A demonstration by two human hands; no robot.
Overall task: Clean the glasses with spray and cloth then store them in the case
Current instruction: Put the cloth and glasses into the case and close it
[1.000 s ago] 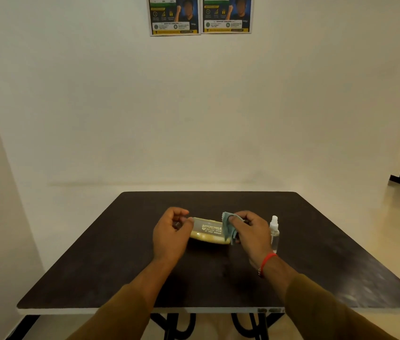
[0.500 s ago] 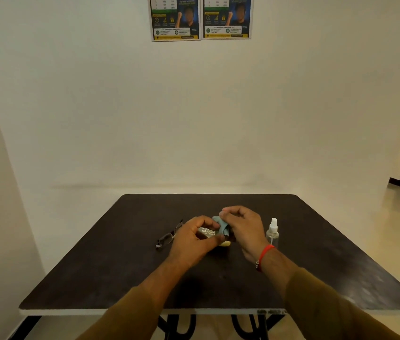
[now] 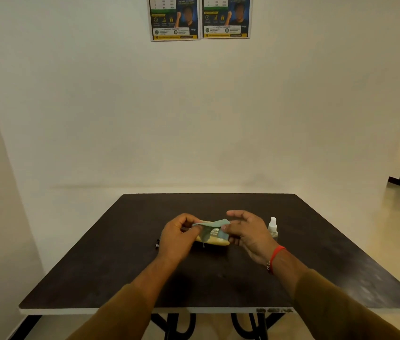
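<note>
Pale walls back your dark table (image 3: 316, 253), two posters (image 3: 200, 18) pinned at 12 o'clock. Your left hand (image 3: 178, 238) and right hand (image 3: 245, 231) each pinch an end of the grey-green cloth (image 3: 210, 227), stretched just above the yellowish case (image 3: 214, 240) at the table's centre. At 3 o'clock of your right hand stands the spray bottle (image 3: 273, 227). A dark tip of the glasses (image 3: 157, 242) peeks out at 9 o'clock of your left hand.
</note>
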